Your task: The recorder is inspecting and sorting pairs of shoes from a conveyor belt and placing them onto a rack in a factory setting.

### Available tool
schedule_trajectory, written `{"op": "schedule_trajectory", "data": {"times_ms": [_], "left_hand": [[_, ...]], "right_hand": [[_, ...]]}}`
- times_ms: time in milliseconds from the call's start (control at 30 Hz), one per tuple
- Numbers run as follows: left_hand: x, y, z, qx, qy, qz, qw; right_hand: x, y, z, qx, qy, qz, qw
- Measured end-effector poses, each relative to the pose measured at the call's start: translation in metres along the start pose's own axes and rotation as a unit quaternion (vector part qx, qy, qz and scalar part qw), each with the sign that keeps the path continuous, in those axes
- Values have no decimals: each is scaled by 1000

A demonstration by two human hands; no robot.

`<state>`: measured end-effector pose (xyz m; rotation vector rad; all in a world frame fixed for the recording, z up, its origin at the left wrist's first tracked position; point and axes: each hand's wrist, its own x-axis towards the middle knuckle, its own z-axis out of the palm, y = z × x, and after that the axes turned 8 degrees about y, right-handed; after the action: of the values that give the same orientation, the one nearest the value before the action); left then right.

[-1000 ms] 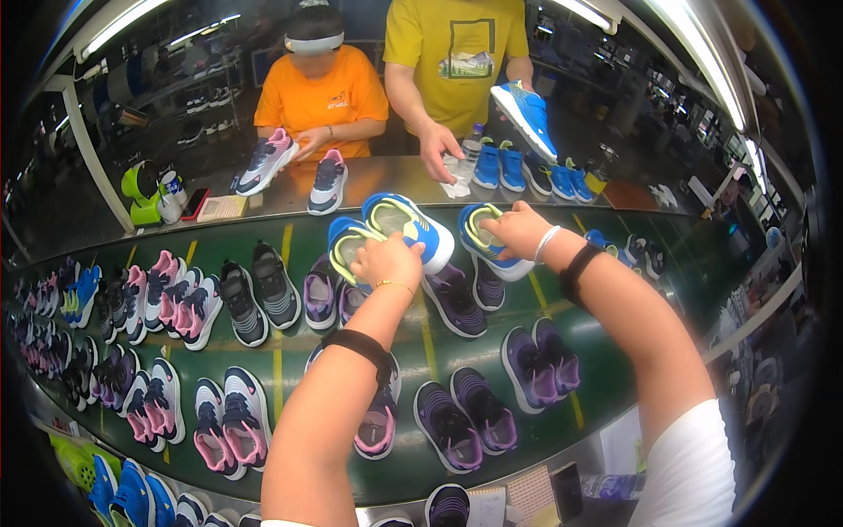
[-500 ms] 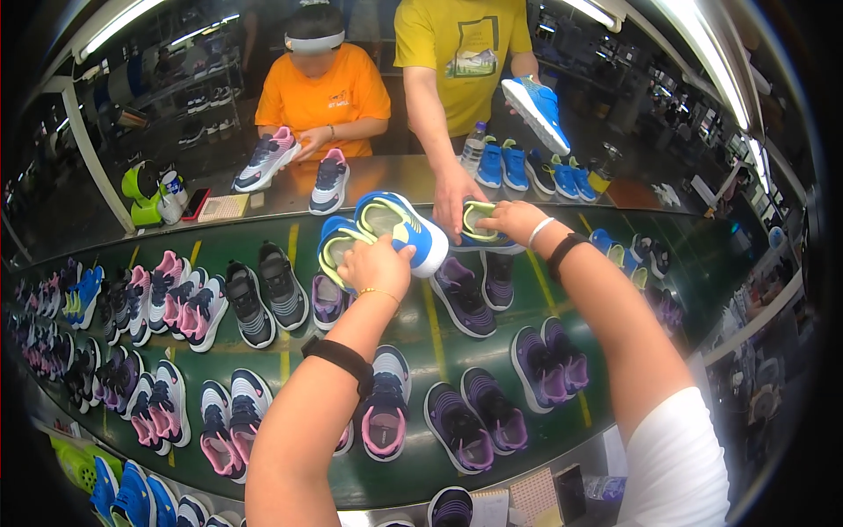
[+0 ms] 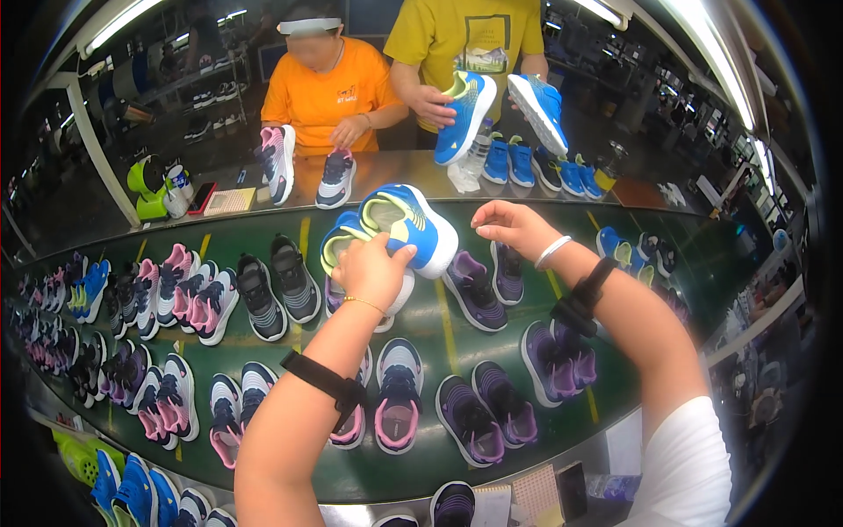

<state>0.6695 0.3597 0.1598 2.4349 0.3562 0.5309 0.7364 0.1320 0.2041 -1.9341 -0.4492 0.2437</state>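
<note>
My left hand (image 3: 376,274) grips a pair of blue sneakers (image 3: 424,230) with lime-green linings and white soles, held together above the green conveyor belt. My right hand (image 3: 514,227) hangs over the belt just to their right, empty, with its fingers loosely bent and apart. Below it stand dark purple-lined sneakers (image 3: 475,290). Across the belt, a person in a yellow shirt holds one blue sneaker (image 3: 465,119) in each hand, the other blue sneaker (image 3: 538,114) showing its sole.
Several rows of sneakers cover the green belt (image 3: 421,327), among them black sneakers (image 3: 262,299) and a navy-and-pink sneaker (image 3: 399,395). Beyond the belt runs a metal counter (image 3: 386,180) with small blue shoes (image 3: 507,160) and a bottle. A person in orange stands behind a navy-and-pink shoe (image 3: 336,178).
My right hand has let go of a blue sneaker, which the person in yellow has lifted across the counter. My left hand still holds its pair. The person in orange has stood one shoe upright.
</note>
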Motion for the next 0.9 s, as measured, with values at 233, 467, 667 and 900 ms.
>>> {"op": "schedule_trajectory", "data": {"times_ms": [233, 467, 667, 900], "left_hand": [[-12, -12, -19, -60, -43, -1, 997], [-34, -15, -39, -23, -14, 51, 998], [-53, -16, -49, -17, 21, 103, 994], [-68, -19, -53, -5, 110, 149, 983]], "right_hand": [[-28, -15, 17, 15, -20, 19, 1000], [-33, -45, 38, -166, -15, -113, 979], [-38, -51, 67, -6, 18, 125, 992], [-46, -45, 96, 59, 109, 179, 976]]}}
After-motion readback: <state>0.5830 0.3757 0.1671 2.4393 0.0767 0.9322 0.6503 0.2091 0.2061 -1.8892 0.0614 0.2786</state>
